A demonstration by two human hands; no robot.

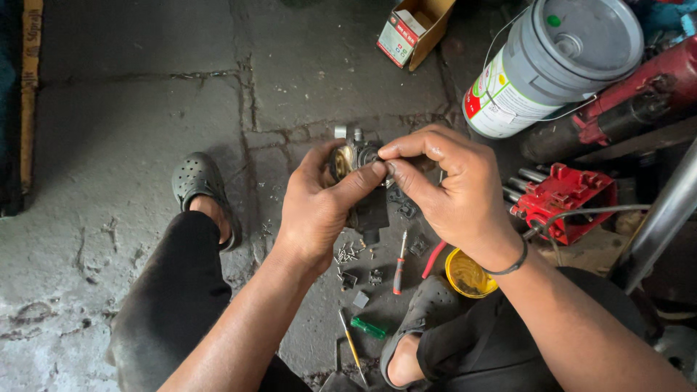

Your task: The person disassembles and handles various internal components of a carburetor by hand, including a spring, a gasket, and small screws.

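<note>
Both hands (319, 203) (450, 192) grip dark metal part (361, 174), brass-faced.

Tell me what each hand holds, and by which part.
The left hand grips a dark metal mechanical part around its body; the right hand pinches something small at its top, too hidden to identify.

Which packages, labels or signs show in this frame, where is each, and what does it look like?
Cardboard box: top centre on the concrete floor, small, open, brown with a red-and-white printed side.
Pail label: on the grey plastic pail lying tilted at top right; white with red, green and yellow patches.
No screens or signs visible.
</note>
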